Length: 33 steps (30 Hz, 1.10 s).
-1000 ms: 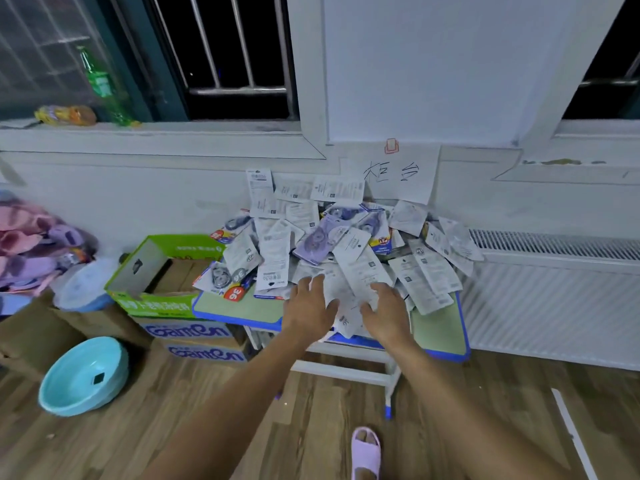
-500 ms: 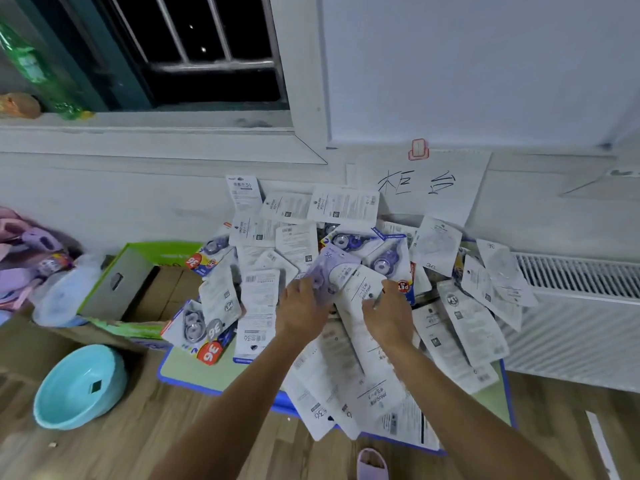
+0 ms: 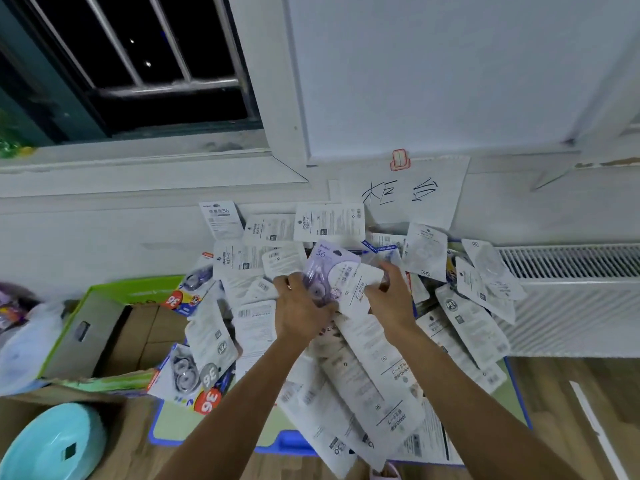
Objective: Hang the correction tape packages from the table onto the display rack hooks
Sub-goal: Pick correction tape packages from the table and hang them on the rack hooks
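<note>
Both hands together over the heaped table [image 3: 166, 431]: left hand [image 3: 300, 311] pinching purple package [image 3: 329, 275], right hand [image 3: 389, 299] gripping white package [image 3: 360, 292]. Purple package's length pointing away toward wall, nearer left. No rack visible.

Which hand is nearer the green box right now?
Left. The left hand is at the pile's middle, on a purple package, with the green box off to its left. The right hand sits farther right.
</note>
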### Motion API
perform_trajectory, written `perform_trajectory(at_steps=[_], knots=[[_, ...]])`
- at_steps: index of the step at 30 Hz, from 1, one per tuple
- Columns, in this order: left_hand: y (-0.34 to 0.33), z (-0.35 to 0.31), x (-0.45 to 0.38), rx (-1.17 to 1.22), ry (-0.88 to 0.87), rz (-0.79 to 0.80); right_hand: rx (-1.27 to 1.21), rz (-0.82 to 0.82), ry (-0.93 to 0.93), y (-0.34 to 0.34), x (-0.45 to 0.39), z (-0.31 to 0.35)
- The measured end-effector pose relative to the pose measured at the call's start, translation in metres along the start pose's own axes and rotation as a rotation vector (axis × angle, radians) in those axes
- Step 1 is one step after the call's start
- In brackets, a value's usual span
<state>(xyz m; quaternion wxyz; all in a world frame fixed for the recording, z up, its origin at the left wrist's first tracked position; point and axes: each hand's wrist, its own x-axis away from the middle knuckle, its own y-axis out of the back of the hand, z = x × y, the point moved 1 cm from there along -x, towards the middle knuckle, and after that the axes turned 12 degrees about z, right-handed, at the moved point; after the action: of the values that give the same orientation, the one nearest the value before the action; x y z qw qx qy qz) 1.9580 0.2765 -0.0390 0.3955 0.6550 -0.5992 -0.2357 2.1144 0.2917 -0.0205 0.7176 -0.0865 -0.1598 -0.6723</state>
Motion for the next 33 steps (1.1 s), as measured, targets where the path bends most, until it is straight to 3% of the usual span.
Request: perform_trajectory(at_steps=[3,10,13,17,24,28,33], knots=[[0.013,-0.001,-0.004,0.214,-0.063,-0.007,-0.121,0.028,0.022,0.003,0.005,0.023],[0.038,-0.007,-0.007,0.716,-0.145,0.194,-0.574,0.128,0.236,0.019,0.040,0.068],[0.041,-0.018,-0.005,0.851,-0.213,0.301,-0.550,0.165,0.322,0.024,0.063,0.076],[0.030,-0.037,0.011,0.849,-0.316,0.472,-0.238,-0.161,0.296,0.038,0.099,0.071],[-0.011,-0.096,0.069,0.736,-0.490,0.749,-0.151,-0.547,0.215,0.090,0.164,0.034],[-0.040,-0.138,0.115,0.701,-0.546,0.819,-0.001,-0.732,0.079,0.134,0.212,-0.001],[-0.078,-0.189,0.201,0.630,-0.641,0.894,-0.159,-0.897,0.059,0.174,0.299,-0.047]])
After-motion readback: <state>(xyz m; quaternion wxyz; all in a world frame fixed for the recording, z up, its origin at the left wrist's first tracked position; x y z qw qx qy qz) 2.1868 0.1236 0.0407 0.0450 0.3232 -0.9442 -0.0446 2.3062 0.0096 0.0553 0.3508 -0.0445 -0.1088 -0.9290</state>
